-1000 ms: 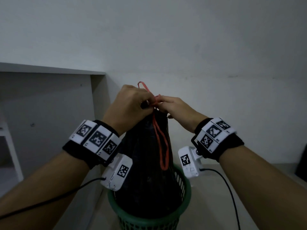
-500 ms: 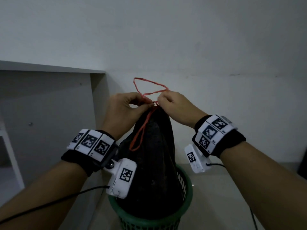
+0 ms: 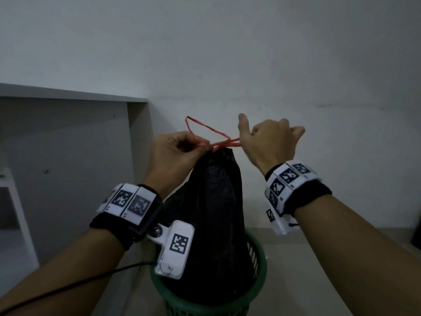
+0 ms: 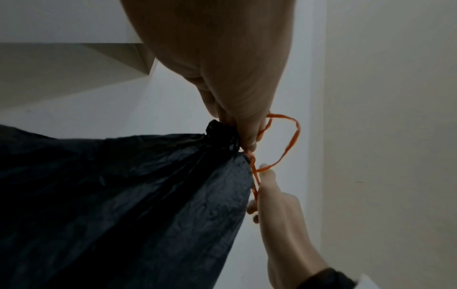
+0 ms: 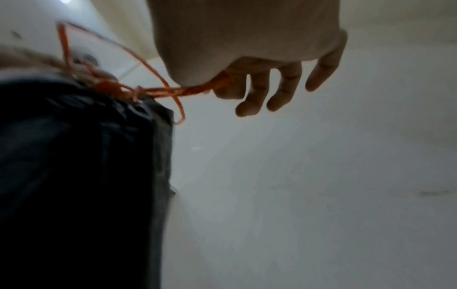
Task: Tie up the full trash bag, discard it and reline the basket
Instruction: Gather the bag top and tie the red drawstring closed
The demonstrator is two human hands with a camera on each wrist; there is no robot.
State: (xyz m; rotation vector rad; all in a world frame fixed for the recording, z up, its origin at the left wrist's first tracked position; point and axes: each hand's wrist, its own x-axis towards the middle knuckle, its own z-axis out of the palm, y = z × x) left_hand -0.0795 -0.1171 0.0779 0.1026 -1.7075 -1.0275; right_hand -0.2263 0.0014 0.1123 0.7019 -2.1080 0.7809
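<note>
A full black trash bag (image 3: pixel 211 215) stands in a green mesh basket (image 3: pixel 257 283), its neck gathered at the top. An orange drawstring (image 3: pixel 206 126) crosses over the neck and forms a loop above it. My left hand (image 3: pixel 175 151) pinches the drawstring right at the bag's neck (image 4: pixel 222 133). My right hand (image 3: pixel 266 142) is to the right of the neck and pinches the other end of the drawstring (image 5: pixel 197 91), pulled taut sideways. Its other fingers (image 5: pixel 284 88) hang loose. The black bag (image 5: pixel 74 176) fills the left of the right wrist view.
A grey cabinet or shelf unit (image 3: pixel 68 156) stands close on the left of the basket. A plain white wall (image 3: pixel 227 53) is right behind. Pale floor (image 3: pixel 319 258) lies to the right, with a dark object (image 3: pixel 415 236) at the far right edge.
My right hand has moved out to the right, drawing its end of the drawstring taut. The long hanging loop seen earlier is now pulled up short over the bag's neck.
</note>
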